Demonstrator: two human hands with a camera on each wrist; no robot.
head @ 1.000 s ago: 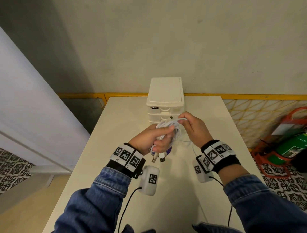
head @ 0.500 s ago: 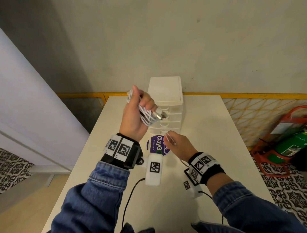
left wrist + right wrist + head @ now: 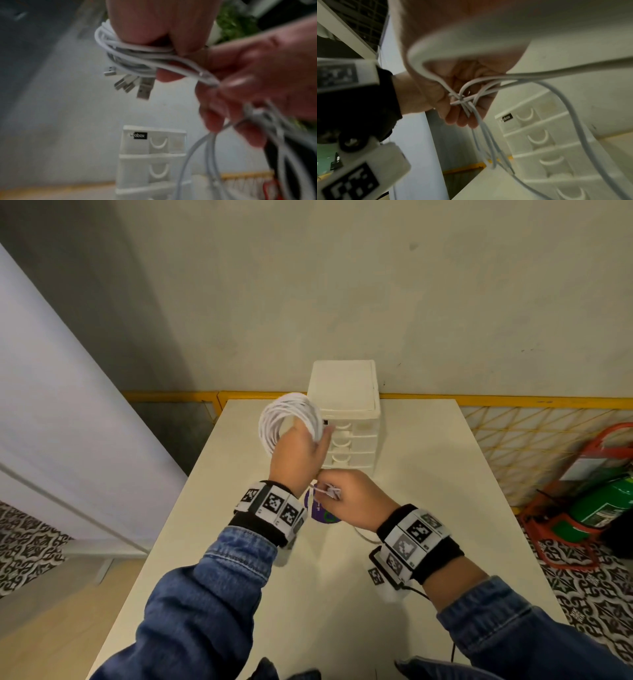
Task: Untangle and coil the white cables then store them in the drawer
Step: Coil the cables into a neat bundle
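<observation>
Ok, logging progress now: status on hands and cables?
Left hand grips cable coil. Right hand pinches loose strands. Drawer unit shut. Nothing blocking.

The head view looks forward and down from above onto the table (image 3: 404, 542), taking in both forearms, the wall and the floor at either side. The left wrist view sits close under the left hand (image 3: 154, 20), looking along it toward the drawer unit (image 3: 150, 155). The right wrist view looks from low beside the right hand (image 3: 462, 67), tilted, toward the same drawer unit (image 3: 547, 142). All three share the drawer unit (image 3: 346, 412) and the white cables (image 3: 287, 419).
</observation>
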